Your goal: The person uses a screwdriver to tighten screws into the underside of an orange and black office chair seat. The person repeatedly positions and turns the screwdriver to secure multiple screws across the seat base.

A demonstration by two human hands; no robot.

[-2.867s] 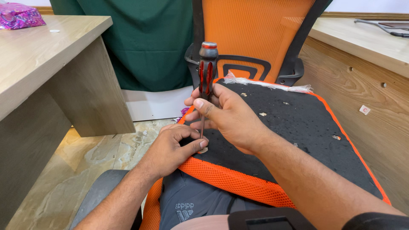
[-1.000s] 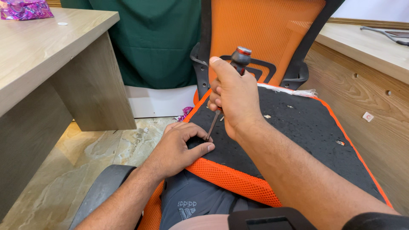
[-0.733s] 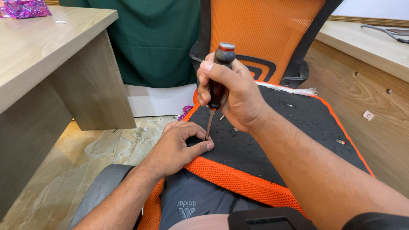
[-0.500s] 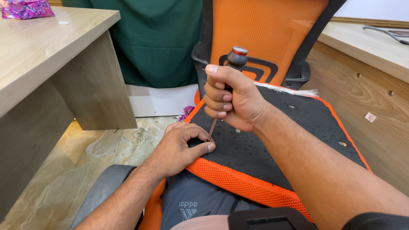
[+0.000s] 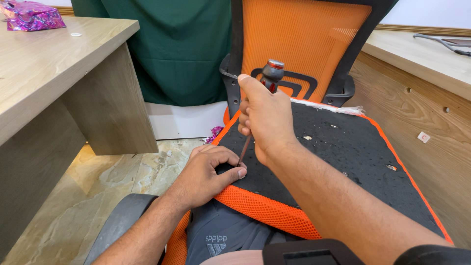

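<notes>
On the left stands a wooden desk (image 5: 59, 73), and near it your left hand (image 5: 206, 174) lies curled on the near left edge of the black chair seat (image 5: 353, 162), its fingers pinched around the tip of the screwdriver (image 5: 265, 93). Just to the right, your right hand (image 5: 265, 120) is closed tight around the screwdriver's handle. The screwdriver stands nearly upright, with its tip down on the seat, in front of the orange chair back (image 5: 299, 44).

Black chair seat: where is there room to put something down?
The black seat is bare behind the right hand, toward the orange rim, apart from small scraps. It is crowded at the front edge, where the left hand steadies the screwdriver tip.
</notes>
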